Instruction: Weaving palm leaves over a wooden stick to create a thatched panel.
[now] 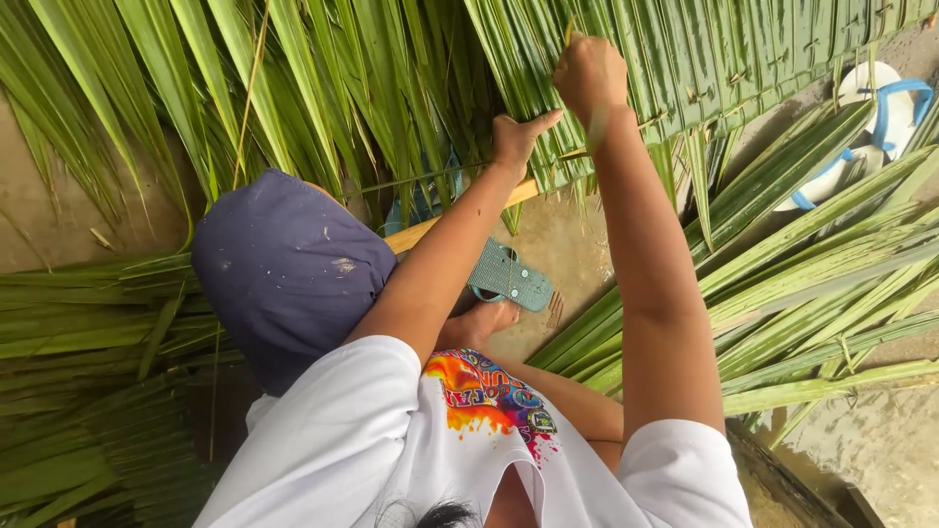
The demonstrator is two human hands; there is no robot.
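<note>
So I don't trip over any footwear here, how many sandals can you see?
3: a teal sandal by the person's foot at centre, and two white sandals with blue straps at upper right, partly under palm leaves. More may be hidden.

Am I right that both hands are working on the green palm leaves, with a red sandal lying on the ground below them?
Not quite: in the head view the sandal is teal green, not red. The rest holds: left hand and right hand are both on the green palm leaves.

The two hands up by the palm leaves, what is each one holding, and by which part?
The right hand is closed on a thin strip at the woven palm leaf panel. The left hand presses on the panel's lower edge, by the wooden stick, thumb out; any grasp cannot be told.
</note>
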